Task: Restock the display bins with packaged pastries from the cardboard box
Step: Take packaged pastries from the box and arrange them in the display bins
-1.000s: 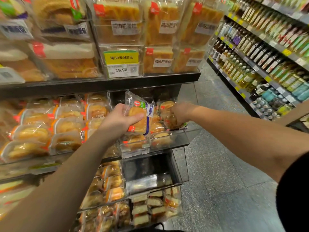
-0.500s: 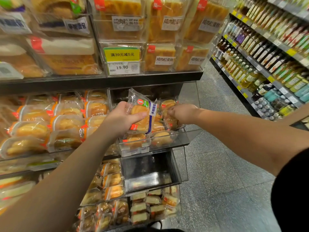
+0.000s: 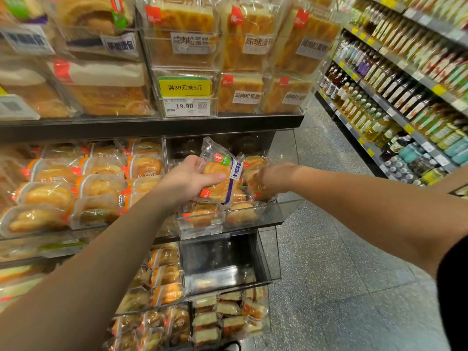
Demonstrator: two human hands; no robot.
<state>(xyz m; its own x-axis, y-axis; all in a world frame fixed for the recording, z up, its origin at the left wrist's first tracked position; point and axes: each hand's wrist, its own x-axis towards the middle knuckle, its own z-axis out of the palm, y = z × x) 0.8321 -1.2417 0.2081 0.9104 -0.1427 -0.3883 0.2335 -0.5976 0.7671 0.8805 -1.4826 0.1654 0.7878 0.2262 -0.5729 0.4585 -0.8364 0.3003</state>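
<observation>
At the centre of the frame the left hand (image 3: 188, 179) grips a packaged pastry (image 3: 219, 173), thumb curled across its crinkly clear wrapper, fingers wrapped behind; the bun inside is golden and ridged (a blue stripe runs down one edge). It hangs just above the clear acrylic display bin (image 3: 229, 219), which holds similar glossy packets. The right hand (image 3: 274, 177) reaches into that bin among the packets; blurred, so I cannot tell how its fingers lie.

Both bare arms reach forward. The left hand (image 3: 186, 182) grips with thumb on top. The right hand (image 3: 274, 177) curls downward, blurred.
</observation>
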